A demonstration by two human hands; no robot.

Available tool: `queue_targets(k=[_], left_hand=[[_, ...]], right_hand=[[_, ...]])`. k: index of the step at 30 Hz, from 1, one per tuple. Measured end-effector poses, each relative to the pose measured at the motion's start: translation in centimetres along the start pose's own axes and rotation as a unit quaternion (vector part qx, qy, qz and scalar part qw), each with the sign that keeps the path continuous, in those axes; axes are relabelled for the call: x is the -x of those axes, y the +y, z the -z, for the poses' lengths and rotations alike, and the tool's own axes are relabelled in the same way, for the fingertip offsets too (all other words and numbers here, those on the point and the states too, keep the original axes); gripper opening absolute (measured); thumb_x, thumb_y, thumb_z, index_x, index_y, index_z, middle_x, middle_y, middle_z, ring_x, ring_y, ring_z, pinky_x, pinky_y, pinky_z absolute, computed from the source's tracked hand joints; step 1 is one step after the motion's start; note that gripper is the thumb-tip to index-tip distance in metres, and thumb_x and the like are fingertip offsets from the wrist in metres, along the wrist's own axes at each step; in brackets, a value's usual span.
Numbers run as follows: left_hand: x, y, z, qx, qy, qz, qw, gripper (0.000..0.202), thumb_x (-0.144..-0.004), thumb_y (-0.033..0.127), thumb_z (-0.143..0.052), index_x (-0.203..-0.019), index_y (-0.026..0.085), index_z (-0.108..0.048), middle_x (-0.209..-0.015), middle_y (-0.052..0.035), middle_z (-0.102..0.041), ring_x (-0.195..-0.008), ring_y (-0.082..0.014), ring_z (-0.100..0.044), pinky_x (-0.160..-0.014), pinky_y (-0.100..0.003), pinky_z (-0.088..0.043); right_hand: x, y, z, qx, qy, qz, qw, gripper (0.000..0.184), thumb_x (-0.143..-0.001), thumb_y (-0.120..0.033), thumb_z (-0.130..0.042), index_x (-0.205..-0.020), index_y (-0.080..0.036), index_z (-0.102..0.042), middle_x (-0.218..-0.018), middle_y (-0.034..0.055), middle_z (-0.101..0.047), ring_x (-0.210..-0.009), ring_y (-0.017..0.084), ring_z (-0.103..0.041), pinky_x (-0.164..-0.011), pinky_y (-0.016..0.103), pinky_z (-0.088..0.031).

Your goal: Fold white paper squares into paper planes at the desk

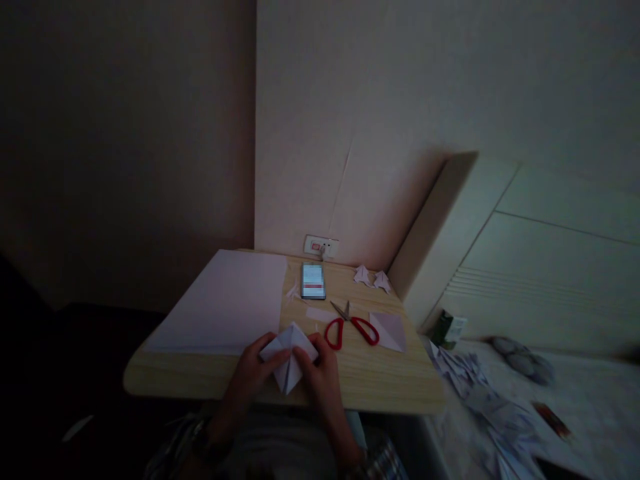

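A white piece of folded paper (294,333), diamond-shaped with a crease down its middle, is held between both hands over the front of the table. My left hand (253,365) grips its left corner, thumb lying on the front face. On the other side my right hand (320,369) pinches the right corner, its thumb also near the centre crease. Red-handled scissors (366,331) lie spread on the table just beyond my right hand. Beside them rests a creased square of paper (389,331). A large white sheet (225,303) covers the table's left part.
A lit phone (313,281) lies near the wall socket (321,246), with paper strips (319,315) around it. Two folded paper figures (362,275) sit at the back right. The wooden table (390,387) has a rounded front edge. Right of it, a bed (590,393) holds crumpled papers (463,373).
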State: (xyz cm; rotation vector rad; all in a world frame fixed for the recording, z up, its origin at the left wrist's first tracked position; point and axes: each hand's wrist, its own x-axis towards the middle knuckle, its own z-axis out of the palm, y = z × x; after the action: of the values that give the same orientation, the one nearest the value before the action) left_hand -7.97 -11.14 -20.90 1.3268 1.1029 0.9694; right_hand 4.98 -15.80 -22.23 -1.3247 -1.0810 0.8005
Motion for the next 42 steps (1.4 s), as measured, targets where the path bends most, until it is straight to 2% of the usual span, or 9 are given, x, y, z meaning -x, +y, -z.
queue_targets(k=[5,9,13,20,24,28,34,38,42], left_hand=[[-0.1,-0.1,0.0,-0.016,-0.008,-0.011,1.0,0.03,-0.055,0.044,-0.069,-0.07,0.017,-0.066,-0.067,-0.0027,-0.068,-0.069,-0.024,-0.062,-0.062,-0.029,-0.051],[0.0,0.0,0.1,-0.036,-0.025,-0.015,0.999,0.035,-0.057,0.044,-0.067,-0.074,0.014,-0.07,-0.074,-0.0059,-0.073,-0.074,-0.0264,-0.065,-0.068,-0.031,-0.051],[0.1,0.2,0.0,-0.047,-0.042,-0.016,0.998,0.035,-0.058,0.043,-0.067,-0.073,0.012,-0.071,-0.073,-0.007,-0.074,-0.074,-0.0276,-0.065,-0.067,-0.032,-0.051],[0.5,0.9,0.0,-0.01,-0.053,-0.009,0.999,0.032,-0.056,0.039,-0.069,-0.073,0.012,-0.072,-0.072,-0.0056,-0.074,-0.072,-0.0275,-0.066,-0.066,-0.032,-0.051],[0.4,0.4,0.0,-0.016,-0.022,-0.011,1.0,0.035,-0.057,0.042,-0.068,-0.076,0.013,-0.073,-0.077,-0.0067,-0.075,-0.078,-0.029,-0.067,-0.07,-0.033,-0.052],[0.2,-0.1,-0.1,-0.021,0.028,-0.013,0.999,0.04,-0.058,0.045,-0.068,-0.081,0.013,-0.072,-0.086,-0.0092,-0.075,-0.088,-0.0309,-0.066,-0.079,-0.035,-0.051],[0.4,0.1,-0.1,0.047,0.035,-0.001,0.998,0.046,-0.058,0.045,-0.069,-0.088,0.011,-0.07,-0.087,-0.0107,-0.075,-0.085,-0.0292,-0.066,-0.077,-0.035,-0.051],[0.8,0.3,-0.2,0.082,0.071,-0.008,0.994,0.043,-0.061,0.043,-0.069,-0.09,0.011,-0.069,-0.091,-0.0099,-0.074,-0.087,-0.0273,-0.066,-0.079,-0.034,-0.051],[0.8,0.3,-0.2,0.088,0.036,-0.006,0.995,0.04,-0.059,0.039,-0.071,-0.087,0.011,-0.07,-0.087,-0.009,-0.075,-0.083,-0.0264,-0.066,-0.075,-0.033,-0.051]], right_hand=[[0.1,0.3,0.1,0.021,0.014,0.019,0.999,0.024,-0.078,-0.04,-0.056,-0.068,-0.019,-0.057,-0.06,-0.0017,-0.049,-0.058,0.014,-0.044,-0.052,0.025,-0.034],[0.1,0.3,0.1,0.008,0.019,0.011,1.0,0.024,-0.078,-0.041,-0.056,-0.071,-0.019,-0.057,-0.063,-0.0014,-0.05,-0.06,0.015,-0.044,-0.053,0.026,-0.035],[0.0,0.3,0.0,-0.009,0.013,0.003,1.0,0.021,-0.074,-0.039,-0.061,-0.072,-0.019,-0.056,-0.064,-0.002,-0.05,-0.061,0.014,-0.045,-0.055,0.025,-0.036],[0.0,0.4,0.1,-0.005,0.026,-0.003,1.0,0.031,-0.078,-0.046,-0.055,-0.063,-0.018,-0.054,-0.057,-0.0028,-0.044,-0.056,0.013,-0.04,-0.05,0.025,-0.031],[-0.1,0.3,0.0,-0.026,0.016,-0.012,0.999,0.023,-0.072,-0.041,-0.063,-0.071,-0.019,-0.056,-0.063,-0.0018,-0.051,-0.06,0.015,-0.046,-0.054,0.025,-0.037],[-0.2,0.7,0.0,-0.008,0.016,-0.015,1.0,0.02,-0.071,-0.038,-0.065,-0.073,-0.02,-0.056,-0.061,-0.0027,-0.05,-0.057,0.014,-0.045,-0.052,0.025,-0.036],[0.0,0.6,0.0,-0.054,0.008,0.003,0.998,0.02,-0.076,-0.039,-0.06,-0.081,-0.021,-0.052,-0.065,-0.0027,-0.053,-0.059,0.014,-0.049,-0.055,0.025,-0.039],[0.2,0.1,-0.1,0.025,-0.029,0.013,0.999,0.024,-0.075,-0.037,-0.061,-0.064,-0.02,-0.047,-0.056,-0.0056,-0.043,-0.053,0.011,-0.04,-0.05,0.024,-0.03],[0.2,-0.1,0.1,0.057,0.005,0.028,0.998,0.028,-0.078,-0.038,-0.057,-0.06,-0.021,-0.044,-0.054,-0.0058,-0.039,-0.053,0.011,-0.038,-0.051,0.024,-0.028]])
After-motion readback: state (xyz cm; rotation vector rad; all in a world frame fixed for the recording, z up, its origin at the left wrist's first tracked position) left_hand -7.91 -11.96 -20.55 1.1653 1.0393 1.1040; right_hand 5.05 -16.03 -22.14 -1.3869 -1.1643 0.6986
